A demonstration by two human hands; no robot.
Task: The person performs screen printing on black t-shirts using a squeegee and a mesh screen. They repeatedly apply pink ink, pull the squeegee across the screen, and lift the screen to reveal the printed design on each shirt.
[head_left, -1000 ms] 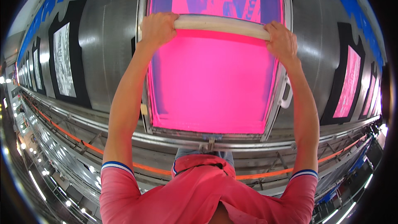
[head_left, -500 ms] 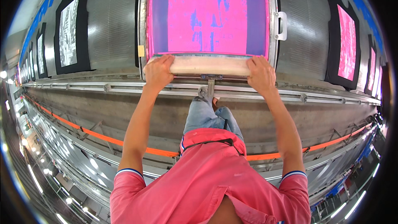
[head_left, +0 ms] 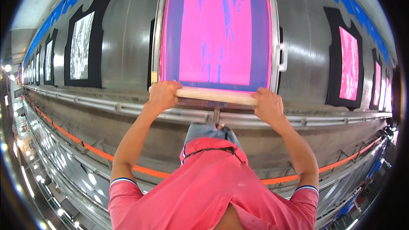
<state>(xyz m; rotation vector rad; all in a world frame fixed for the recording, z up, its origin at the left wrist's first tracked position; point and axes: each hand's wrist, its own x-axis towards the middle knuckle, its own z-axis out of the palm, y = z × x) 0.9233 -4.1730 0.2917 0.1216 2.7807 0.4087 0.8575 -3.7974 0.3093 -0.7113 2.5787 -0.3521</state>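
Vs 1.0 s ago: both hands and the wooden bar have come from partway up the screen mesh [head_left: 215, 38] to its near edge; pink-on-blue pattern now shows where solid pink was. Left hand [head_left: 165, 96] and right hand [head_left: 269, 104] each grip one end of the wooden bar [head_left: 216, 96]. Bar's long axis runs left-right, right end slightly lower in view. Mesh stretches away beyond it, bounded by the screen frame's [head_left: 156, 38] side rails; white handle [head_left: 283, 57] juts off the right rail. Sideways room: metal tabletop [head_left: 130, 30] between frame and the printed black garments, left [head_left: 104, 38] and right [head_left: 334, 59]. Metal rail [head_left: 98, 103] runs crosswise on the body side.
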